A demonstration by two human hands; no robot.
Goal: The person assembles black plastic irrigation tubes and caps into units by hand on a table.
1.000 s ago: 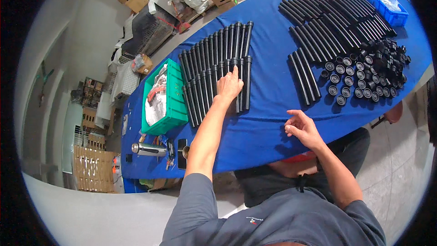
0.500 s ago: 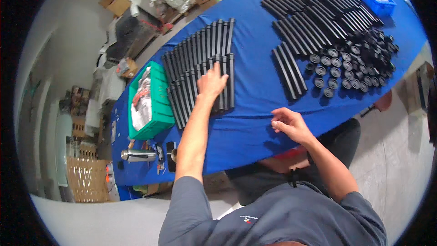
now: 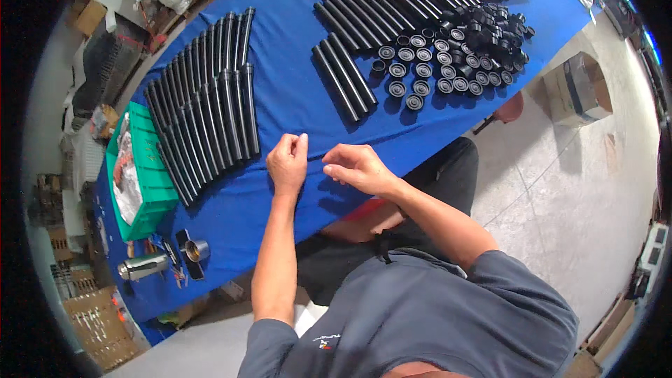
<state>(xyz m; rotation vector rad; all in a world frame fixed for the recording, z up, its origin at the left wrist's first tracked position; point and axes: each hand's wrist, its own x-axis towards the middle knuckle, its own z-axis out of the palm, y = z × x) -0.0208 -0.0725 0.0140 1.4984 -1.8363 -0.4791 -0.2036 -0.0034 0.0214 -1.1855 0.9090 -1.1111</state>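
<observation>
Blue cloth-covered worktop (image 3: 290, 91): left hand (image 3: 287, 166) curled, right hand (image 3: 360, 169) loosely spread. Capped black tubes (image 3: 213, 115) lie left of both.

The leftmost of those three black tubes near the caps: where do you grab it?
Probably around the middle of the tube, from its left: it's long and round, lying flat, with blue cloth along that side and the next tube close on its right.
</observation>
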